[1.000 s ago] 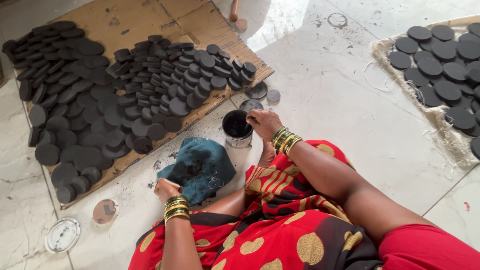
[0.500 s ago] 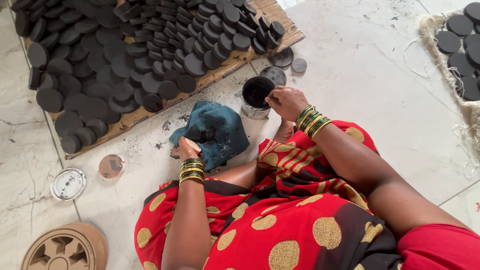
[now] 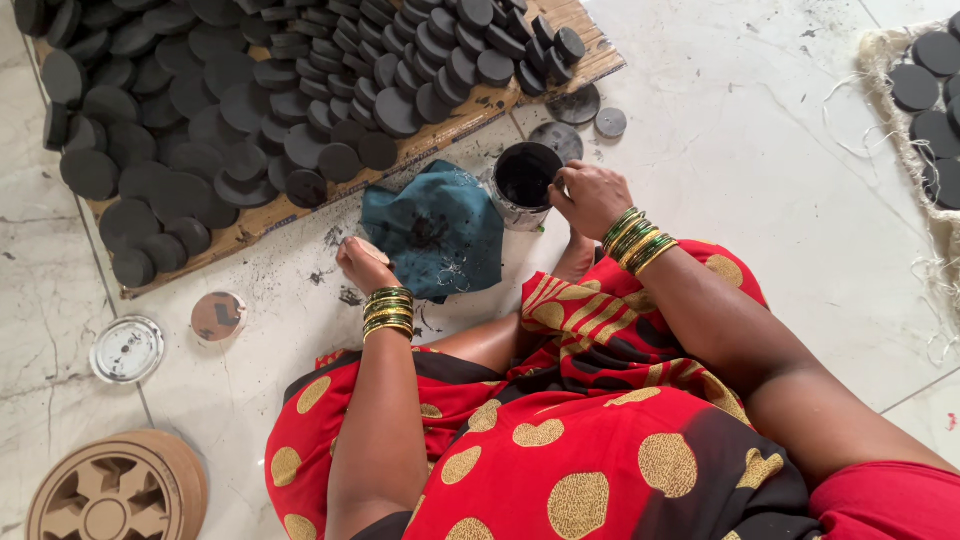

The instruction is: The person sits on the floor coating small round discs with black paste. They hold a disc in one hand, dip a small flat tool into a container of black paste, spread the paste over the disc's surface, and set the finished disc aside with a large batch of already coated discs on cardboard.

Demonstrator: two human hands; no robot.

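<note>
A: Right hand (image 3: 590,196)? Fingers pressed together on the paint tin's (image 3: 525,183) rim, probably steadying it.

B: Left hand (image 3: 362,265), across the teal cloth (image 3: 440,228) from the tin, pinches a small tan disc (image 3: 372,250), kept off the floor.

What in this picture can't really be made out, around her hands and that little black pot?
Head view only:
- What the left hand holds: only a pale sliver shows; the fingers hide the rest.
- Whether the right hand holds anything at the tin: its fingers curl out of sight.
- Depth of the tin's black contents: too dark.
- The wooden board of black discs: cut off by the top edge.
</note>
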